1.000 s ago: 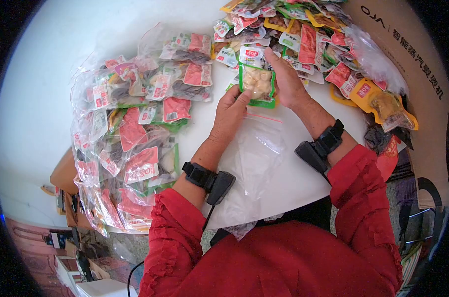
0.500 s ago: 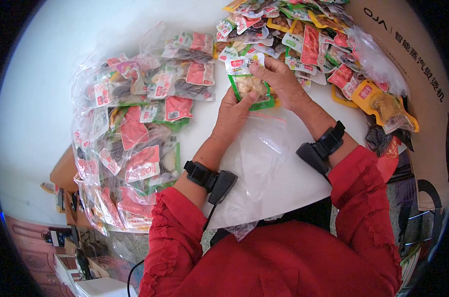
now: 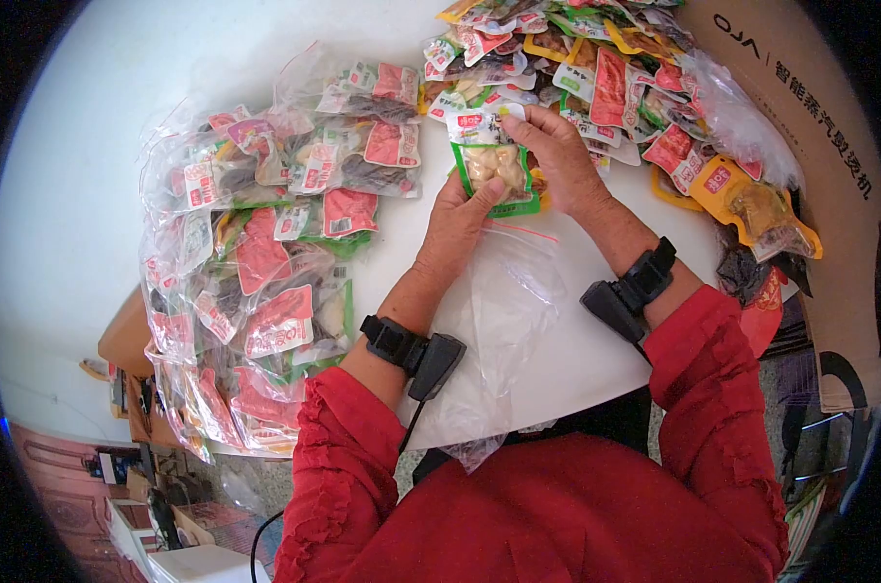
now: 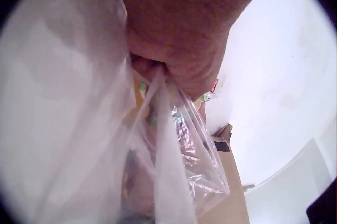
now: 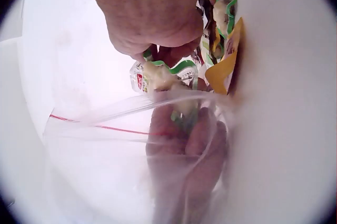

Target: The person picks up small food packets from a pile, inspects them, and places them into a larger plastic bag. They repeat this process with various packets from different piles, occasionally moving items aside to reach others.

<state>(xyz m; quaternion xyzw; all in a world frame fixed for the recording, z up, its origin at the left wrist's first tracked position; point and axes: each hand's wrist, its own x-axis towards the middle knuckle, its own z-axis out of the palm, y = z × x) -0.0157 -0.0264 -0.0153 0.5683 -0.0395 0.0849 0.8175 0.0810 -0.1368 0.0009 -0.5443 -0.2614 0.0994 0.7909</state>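
In the head view a green-edged packet (image 3: 492, 167) with pale round pieces is held upright between both hands. The left hand (image 3: 452, 222) grips its lower left part, thumb across the front. The right hand (image 3: 563, 163) pinches its upper right corner. A clear zip bag (image 3: 503, 321) with a red strip hangs below the left hand over the white table; in the right wrist view the left fingers show through the clear bag (image 5: 116, 145), beside the packet (image 5: 160, 76). The left wrist view has the left hand (image 4: 179, 40) against the plastic, its fingertips mostly hidden.
Filled clear bags (image 3: 275, 243) of packets cover the table's left side. A heap of loose packets (image 3: 596, 78) lies at the back right, with a yellow-edged packet (image 3: 746, 204) near a cardboard box (image 3: 829, 194). Crumpled clear plastic (image 3: 746, 107) lies by the heap.
Over the last second the packet has shifted a little left and tilted, then straightened. The right hand has moved left to the packet's upper part.
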